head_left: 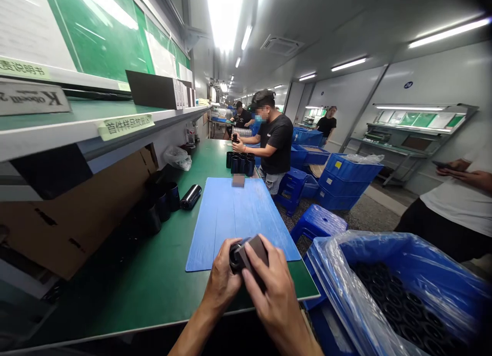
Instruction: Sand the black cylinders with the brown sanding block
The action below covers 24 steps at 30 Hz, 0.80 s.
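My left hand [222, 278] and my right hand [272, 289] meet over the near edge of a blue mat [234, 212] on the green bench [154, 289]. Between them they grip a black cylindrical part [235, 257] and a small brown pad [257, 249] pressed against it. My right hand's fingers wrap over the pad, my left hand's fingers curl round the black part. Another brown pad [238, 180] lies at the mat's far end.
Several black cylinders [165, 202] stand at the bench's left by a cardboard box [84, 212]. A blue bin lined with plastic [400, 289], full of black parts, sits at my right. A person in black [274, 141] works further along; another person [457, 197] stands at right. Blue stools and crates fill the aisle.
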Each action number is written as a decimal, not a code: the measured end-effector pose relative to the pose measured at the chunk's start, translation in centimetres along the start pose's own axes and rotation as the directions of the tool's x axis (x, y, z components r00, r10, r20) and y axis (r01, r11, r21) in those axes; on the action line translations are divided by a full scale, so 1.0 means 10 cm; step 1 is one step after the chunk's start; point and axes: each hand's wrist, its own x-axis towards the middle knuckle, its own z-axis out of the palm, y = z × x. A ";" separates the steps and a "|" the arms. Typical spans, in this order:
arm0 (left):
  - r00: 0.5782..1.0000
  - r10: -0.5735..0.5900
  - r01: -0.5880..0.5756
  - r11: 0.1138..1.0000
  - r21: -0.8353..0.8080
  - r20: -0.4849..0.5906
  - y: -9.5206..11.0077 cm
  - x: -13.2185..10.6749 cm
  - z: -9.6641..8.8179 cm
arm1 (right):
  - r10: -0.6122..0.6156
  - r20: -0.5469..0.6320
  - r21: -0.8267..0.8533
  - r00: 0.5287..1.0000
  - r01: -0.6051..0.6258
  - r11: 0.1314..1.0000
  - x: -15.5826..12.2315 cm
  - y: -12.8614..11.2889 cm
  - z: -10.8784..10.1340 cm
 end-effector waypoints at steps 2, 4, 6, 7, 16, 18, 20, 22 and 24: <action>1.000 0.015 -0.015 1.000 0.013 -0.008 -0.02 0.00 0.00 | 0.009 -0.034 -0.013 0.999 -0.010 1.000 -0.02 -0.02 0.00; 0.998 0.016 -0.014 1.000 0.027 -0.054 -0.03 0.00 0.00 | 0.030 -0.031 -0.013 0.999 -0.030 0.999 -0.02 -0.04 0.00; 0.998 0.008 -0.007 1.000 0.023 -0.058 -0.04 0.00 0.00 | 0.013 0.010 -0.008 1.000 -0.013 1.000 -0.01 -0.04 0.00; 0.999 0.015 -0.015 1.000 0.018 -0.033 -0.03 0.00 0.00 | 0.006 0.021 -0.006 1.000 -0.006 1.000 -0.01 -0.04 -0.01; 0.997 0.074 -0.074 0.996 0.042 -0.013 -0.01 0.00 0.01 | 0.109 0.060 0.156 0.992 -0.117 0.981 0.16 0.03 0.01; 0.998 0.061 -0.060 0.996 0.069 -0.017 0.00 0.00 0.01 | 0.186 0.068 0.275 0.980 -0.197 0.941 0.30 0.17 0.01; 0.999 0.015 -0.010 0.994 0.107 -0.042 0.02 0.01 0.01 | 0.245 0.063 0.357 0.967 -0.251 0.900 0.43 0.36 -0.02; 0.997 -0.036 0.044 0.992 0.118 -0.064 0.02 0.02 0.01 | 0.315 0.021 0.451 0.949 -0.290 0.844 0.48 0.53 -0.07; 0.994 -0.081 0.087 0.992 0.088 -0.071 0.01 0.02 0.01 | 0.425 0.021 0.614 0.905 -0.347 0.709 0.42 0.66 -0.12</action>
